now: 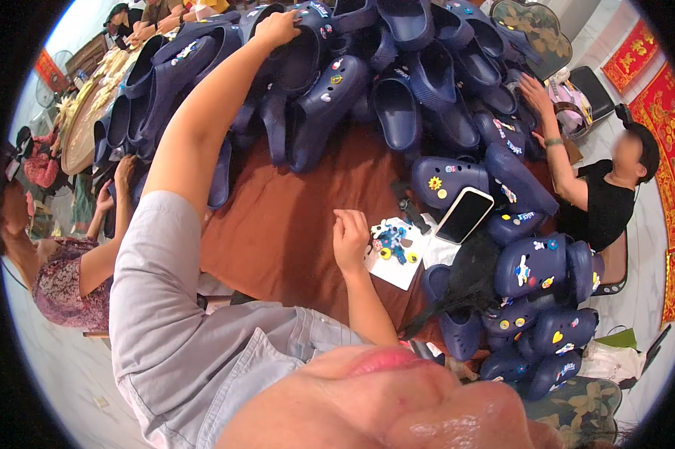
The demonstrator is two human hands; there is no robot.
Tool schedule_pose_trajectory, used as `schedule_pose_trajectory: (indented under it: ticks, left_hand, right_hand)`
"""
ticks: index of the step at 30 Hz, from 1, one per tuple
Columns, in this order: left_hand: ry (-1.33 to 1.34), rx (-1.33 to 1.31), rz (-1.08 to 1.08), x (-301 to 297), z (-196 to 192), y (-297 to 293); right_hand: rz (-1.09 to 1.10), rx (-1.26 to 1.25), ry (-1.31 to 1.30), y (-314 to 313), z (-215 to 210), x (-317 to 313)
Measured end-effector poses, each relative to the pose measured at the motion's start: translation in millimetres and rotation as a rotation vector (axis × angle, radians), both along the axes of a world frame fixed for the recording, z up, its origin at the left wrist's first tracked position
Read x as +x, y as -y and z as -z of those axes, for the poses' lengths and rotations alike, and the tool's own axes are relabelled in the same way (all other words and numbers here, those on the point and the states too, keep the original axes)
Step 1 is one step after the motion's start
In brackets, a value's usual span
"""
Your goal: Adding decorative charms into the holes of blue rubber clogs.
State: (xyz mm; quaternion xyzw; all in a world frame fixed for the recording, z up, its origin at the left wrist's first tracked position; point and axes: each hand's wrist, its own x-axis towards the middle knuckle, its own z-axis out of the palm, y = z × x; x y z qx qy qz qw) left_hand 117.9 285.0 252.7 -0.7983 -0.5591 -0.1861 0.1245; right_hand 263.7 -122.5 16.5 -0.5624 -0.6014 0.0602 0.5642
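My left hand [277, 28] is stretched far out to the top of a big heap of navy foam clogs [397, 90], its fingers closed over the rim of one clog [301, 56]. My right hand [350, 239] rests on the brown table [292, 217] with its fingers curled. Its fingertips are at the left edge of a white sheet [401, 266] that carries several small colourful shoe charms [392, 241]. I cannot tell whether the right hand holds a charm. A second pile of decorated navy clogs [535, 269] lies to the right of the sheet.
A smartphone [464, 215] lies face up against the clogs beside the sheet. A person in a black top [599, 198] reaches into the heap from the right. Another person in a patterned top [64, 277] sits on the left. A round woven tray [83, 123] is at the far left.
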Motion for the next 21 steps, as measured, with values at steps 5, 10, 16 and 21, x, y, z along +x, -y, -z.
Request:
schedule_pose_trajectory:
  ticks: [5,10,16,21]
  left_hand:
    - [-0.055,0.016,0.054,-14,-4,13]
    - [-0.178,0.177,0.07,2,-18,47]
    - [-0.008,0.35,0.28,50,-32,86]
    - [0.026,0.32,0.314,63,-20,69]
  right_hand:
    - [0.014,0.023,0.003,1,-3,0]
    - [-0.009,-0.007,-0.016,4,3,3]
    - [-0.025,-0.101,-0.192,-2,-46,5]
    - [-0.069,0.07,-0.332,-55,-114,39]
